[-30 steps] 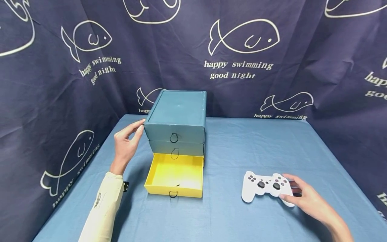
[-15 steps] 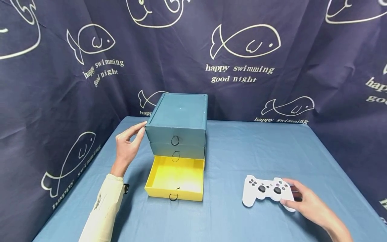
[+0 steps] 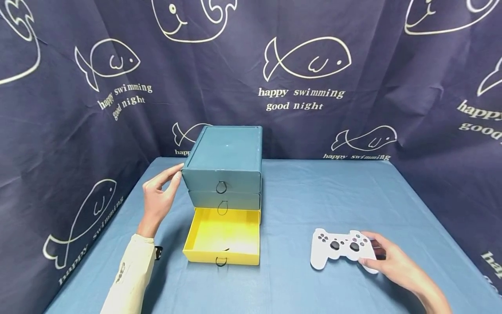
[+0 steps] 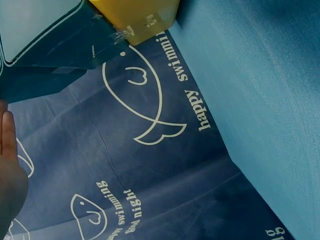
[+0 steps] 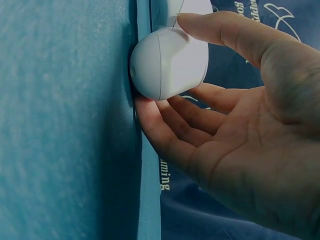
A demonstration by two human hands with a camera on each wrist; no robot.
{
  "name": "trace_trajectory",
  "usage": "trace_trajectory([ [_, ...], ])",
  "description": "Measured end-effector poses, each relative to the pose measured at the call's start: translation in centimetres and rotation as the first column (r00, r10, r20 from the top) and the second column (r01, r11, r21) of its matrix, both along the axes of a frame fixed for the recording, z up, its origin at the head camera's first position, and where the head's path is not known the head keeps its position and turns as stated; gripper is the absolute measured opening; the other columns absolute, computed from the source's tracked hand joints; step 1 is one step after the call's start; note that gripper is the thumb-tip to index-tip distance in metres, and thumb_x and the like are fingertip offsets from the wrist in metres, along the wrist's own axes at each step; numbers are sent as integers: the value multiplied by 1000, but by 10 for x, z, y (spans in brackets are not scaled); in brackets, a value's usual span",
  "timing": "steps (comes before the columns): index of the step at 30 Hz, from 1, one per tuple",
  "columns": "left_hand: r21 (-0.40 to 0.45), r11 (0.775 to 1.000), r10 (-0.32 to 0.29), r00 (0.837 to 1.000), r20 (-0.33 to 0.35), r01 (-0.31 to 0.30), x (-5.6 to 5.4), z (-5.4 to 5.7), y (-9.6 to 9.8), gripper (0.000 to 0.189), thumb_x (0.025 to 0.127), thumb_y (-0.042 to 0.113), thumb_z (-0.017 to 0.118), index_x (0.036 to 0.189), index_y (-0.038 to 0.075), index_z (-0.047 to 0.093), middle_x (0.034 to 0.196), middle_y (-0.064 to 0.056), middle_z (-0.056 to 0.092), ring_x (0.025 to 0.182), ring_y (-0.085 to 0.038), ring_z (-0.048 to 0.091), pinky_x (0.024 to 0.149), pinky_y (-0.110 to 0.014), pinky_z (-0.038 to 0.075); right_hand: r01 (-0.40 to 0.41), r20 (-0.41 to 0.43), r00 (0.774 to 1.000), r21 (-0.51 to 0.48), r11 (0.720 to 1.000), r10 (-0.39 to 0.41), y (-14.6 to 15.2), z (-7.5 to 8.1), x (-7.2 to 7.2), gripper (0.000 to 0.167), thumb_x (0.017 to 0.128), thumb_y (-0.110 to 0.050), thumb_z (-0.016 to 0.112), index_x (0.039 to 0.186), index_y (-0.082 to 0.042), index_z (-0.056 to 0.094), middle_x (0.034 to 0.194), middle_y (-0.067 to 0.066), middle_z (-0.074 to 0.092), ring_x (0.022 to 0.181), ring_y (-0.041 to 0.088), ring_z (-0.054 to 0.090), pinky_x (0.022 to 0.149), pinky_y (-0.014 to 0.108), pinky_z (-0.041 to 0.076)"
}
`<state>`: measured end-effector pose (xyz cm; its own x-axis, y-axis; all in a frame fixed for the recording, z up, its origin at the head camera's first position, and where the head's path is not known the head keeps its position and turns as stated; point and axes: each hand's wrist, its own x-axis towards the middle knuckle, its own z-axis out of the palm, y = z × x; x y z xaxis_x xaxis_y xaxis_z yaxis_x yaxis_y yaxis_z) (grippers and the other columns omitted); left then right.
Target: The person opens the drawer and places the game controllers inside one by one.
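Note:
A white game controller (image 3: 343, 247) lies on the blue cloth at the right in the head view. My right hand (image 3: 396, 264) holds its right grip, thumb on the near side and fingers curled around the far side. Up close in the right wrist view, the controller's rounded grip (image 5: 175, 62) sits between thumb and fingers. At the left, my left hand (image 3: 158, 194) touches the front left edge of a blue-green drawer cabinet (image 3: 221, 179) with fairly straight fingertips. The cabinet's yellow bottom drawer (image 3: 221, 257) is pulled out, with a small dark mark on its floor.
Two closed blue-green drawers with black ring pulls sit above the yellow one. Blue cloth (image 3: 290, 196) covers the table. A dark blue curtain (image 3: 306, 135) printed with white fish and lettering hangs behind and at both sides.
The head view has shifted slightly, so everything appears a little lower and further left. Both hands, the controller and the drawer keep their places relative to the table.

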<state>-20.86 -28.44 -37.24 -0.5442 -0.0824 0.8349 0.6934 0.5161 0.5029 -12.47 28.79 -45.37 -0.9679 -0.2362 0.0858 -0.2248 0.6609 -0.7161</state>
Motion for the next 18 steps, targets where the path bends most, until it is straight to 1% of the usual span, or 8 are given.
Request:
trace_trajectory([
  [4, 7, 1000, -1, 1000, -1, 1, -1, -1, 0, 31, 91, -14, 68, 120, -4, 75, 111, -22, 74, 99, 4, 68, 90, -17, 51, 4, 10, 1000, 6, 1000, -4, 0, 1, 0, 66, 85, -8, 84, 141, 6, 52, 116, 11, 63, 93, 3, 60, 73, 26, 51],
  [7, 6, 1000, 5, 1000, 1, -5, -1, -1, -1, 32, 90, -15, 69, 119, -4, 75, 110, -22, 74, 99, 6, 67, 90, -16, 51, -3, -1, 1000, 2, 1000, 3, 0, 0, 0, 65, 85, -8, 84, 141, 5, 53, 116, 11, 63, 93, 3, 60, 73, 26, 51],
  [13, 5, 1000, 6, 1000, 8, -6, -1, -2, -1, 32, 90, -15, 69, 120, -4, 75, 111, -22, 74, 99, 5, 67, 91, -18, 51, -23, -36, 999, -21, 1000, 22, 2, -4, 0, 61, 85, -4, 82, 138, 4, 54, 115, 11, 62, 90, 4, 60, 72, 26, 50],
  [18, 7, 1000, -2, 1000, -1, 2, 0, 0, 0, 32, 89, -17, 68, 119, -6, 74, 111, -24, 74, 99, 5, 67, 91, -17, 50, -17, -46, 999, -32, 999, 16, 2, -5, 0, 60, 84, -3, 82, 137, 5, 54, 112, 12, 63, 89, 3, 60, 71, 25, 50],
])
